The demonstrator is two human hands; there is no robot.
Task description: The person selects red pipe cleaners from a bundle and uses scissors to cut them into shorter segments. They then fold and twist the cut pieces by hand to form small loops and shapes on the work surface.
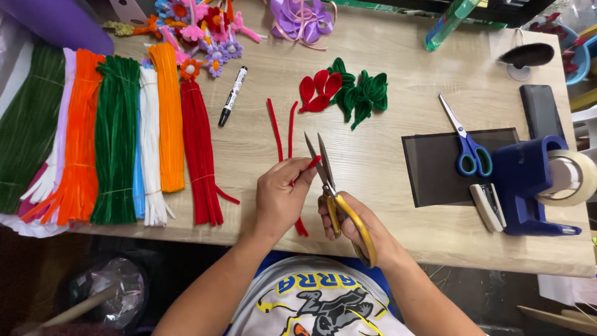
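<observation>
My left hand (280, 199) pinches a red pipe cleaner (301, 228) that runs from my fingers down past the table's front edge. Its tip sits between the parted blades of the yellow-handled scissors (336, 199), which my right hand (354, 227) grips by the loops. Two more red pipe cleaners (275, 127) lie on the wooden table (373, 162) just beyond my hands. Farther back rest folded red loops (318, 90) and green loops (364, 93) of pipe cleaner.
Bundles of pipe cleaners in green, orange, white and red (199, 149) cover the left side. A black marker (232, 96), pipe-cleaner flowers (199, 28), blue scissors (469, 146) on a dark sheet, a stapler (488, 206) and a blue tape dispenser (535, 180) lie around.
</observation>
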